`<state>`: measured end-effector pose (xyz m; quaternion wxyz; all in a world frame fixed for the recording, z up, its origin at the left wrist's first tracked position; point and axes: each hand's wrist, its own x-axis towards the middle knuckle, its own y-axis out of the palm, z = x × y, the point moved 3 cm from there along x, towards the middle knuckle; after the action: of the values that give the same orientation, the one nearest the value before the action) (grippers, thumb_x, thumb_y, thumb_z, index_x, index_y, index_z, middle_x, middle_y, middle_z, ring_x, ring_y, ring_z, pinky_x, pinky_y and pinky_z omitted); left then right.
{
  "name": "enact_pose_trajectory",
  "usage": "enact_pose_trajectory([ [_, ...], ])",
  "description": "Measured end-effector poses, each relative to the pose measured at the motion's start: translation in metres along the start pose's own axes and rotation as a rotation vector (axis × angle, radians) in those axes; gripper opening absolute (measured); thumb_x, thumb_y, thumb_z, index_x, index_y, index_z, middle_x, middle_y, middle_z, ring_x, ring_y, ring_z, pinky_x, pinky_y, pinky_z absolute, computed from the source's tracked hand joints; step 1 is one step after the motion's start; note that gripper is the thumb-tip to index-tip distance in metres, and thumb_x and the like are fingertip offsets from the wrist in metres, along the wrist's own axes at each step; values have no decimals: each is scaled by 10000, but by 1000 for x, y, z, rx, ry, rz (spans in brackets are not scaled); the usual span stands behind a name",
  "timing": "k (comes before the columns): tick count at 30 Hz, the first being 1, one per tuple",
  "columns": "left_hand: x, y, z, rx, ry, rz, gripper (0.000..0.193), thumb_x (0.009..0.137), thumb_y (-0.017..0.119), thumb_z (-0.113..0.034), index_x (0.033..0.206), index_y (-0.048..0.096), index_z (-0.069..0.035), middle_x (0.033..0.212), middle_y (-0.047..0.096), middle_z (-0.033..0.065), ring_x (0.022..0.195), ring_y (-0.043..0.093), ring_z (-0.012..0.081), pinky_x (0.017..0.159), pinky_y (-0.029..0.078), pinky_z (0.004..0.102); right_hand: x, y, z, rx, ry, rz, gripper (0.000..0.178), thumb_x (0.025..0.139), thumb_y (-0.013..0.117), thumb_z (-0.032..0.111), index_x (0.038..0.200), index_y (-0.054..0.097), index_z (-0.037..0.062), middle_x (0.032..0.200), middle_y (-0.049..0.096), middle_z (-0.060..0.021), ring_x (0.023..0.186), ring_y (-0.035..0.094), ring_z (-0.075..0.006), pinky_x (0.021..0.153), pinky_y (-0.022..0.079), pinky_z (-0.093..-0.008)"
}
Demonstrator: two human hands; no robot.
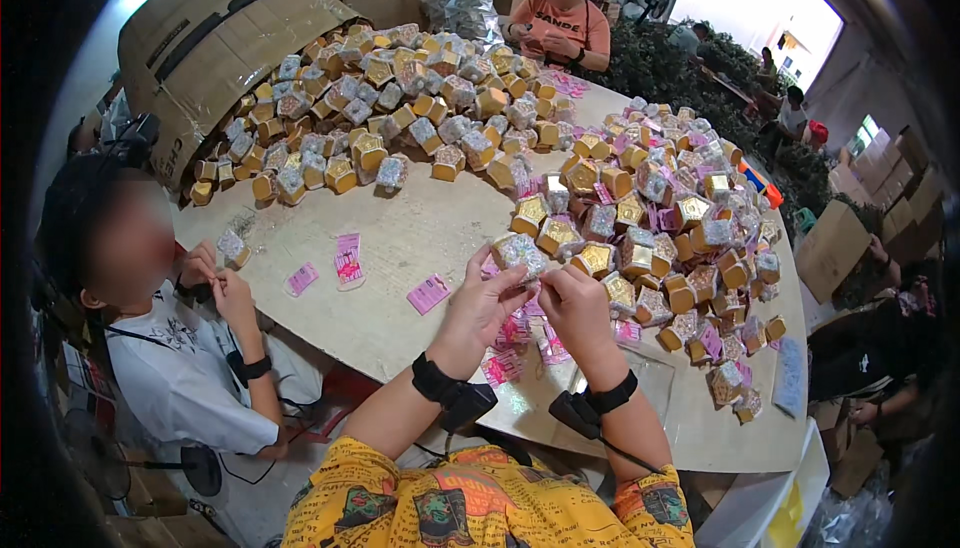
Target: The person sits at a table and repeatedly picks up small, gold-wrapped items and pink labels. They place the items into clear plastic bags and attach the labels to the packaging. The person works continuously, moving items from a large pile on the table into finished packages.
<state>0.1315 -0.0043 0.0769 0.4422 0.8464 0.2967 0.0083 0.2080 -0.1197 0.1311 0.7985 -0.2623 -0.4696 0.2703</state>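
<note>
My left hand (468, 313) is closed around a small faceted ornament (522, 252) with a glittery silver side, held just above the table. Beside it, my right hand (582, 316) is closed in a pinch close to the ornament; whatever lies between its fingertips is too small to make out. Under and between my hands lie several pink printed tags (503, 366). A single pink tag (429, 294) rests to the left of my left hand. Just past my hands begins a heap of gold and silver ornaments (630, 210), with pink tags among them.
A larger pile of similar ornaments (370, 113) spills from a tipped cardboard box (225, 38) at the far left. Across the pale table (420, 213) sits one person (565, 18); another (180, 348) works at the left edge. A blue strip (790, 378) lies at the right edge.
</note>
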Motion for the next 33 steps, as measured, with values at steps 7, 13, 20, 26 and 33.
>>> enact_pose_trajectory([
  [7,0,3,4,98,134,-31,754,840,652,35,1437,233,-154,1115,549,163,988,616,248,818,572,373,-2,1,-2,-44,11,19,115,756,677,88,768,583,22,760,567,-146,664,600,-343,589,494,-425],
  [13,-5,9,4,278,312,-57,771,829,660,46,1439,222,-126,1065,544,164,948,623,229,799,571,337,0,-4,0,61,137,29,94,758,661,85,763,626,-2,735,604,-169,663,607,-354,593,491,-416],
  [20,-4,8,4,263,309,-21,777,831,650,54,1446,208,-115,1074,537,174,946,625,231,806,570,332,1,-4,-8,295,393,73,122,763,632,72,798,675,-36,666,644,-181,590,641,-271,584,502,-348],
  [26,-4,11,7,191,273,-3,771,842,631,57,1448,188,-120,1091,528,173,971,619,246,833,564,360,-1,-2,-17,353,461,102,141,758,633,78,795,672,-53,619,627,-151,546,606,-190,552,480,-315],
  [33,-4,9,10,188,252,0,769,851,617,55,1453,174,-127,1105,521,175,1006,605,253,850,556,369,-5,6,-29,453,497,107,142,757,625,83,778,672,-49,577,603,-111,510,568,-137,508,450,-298],
])
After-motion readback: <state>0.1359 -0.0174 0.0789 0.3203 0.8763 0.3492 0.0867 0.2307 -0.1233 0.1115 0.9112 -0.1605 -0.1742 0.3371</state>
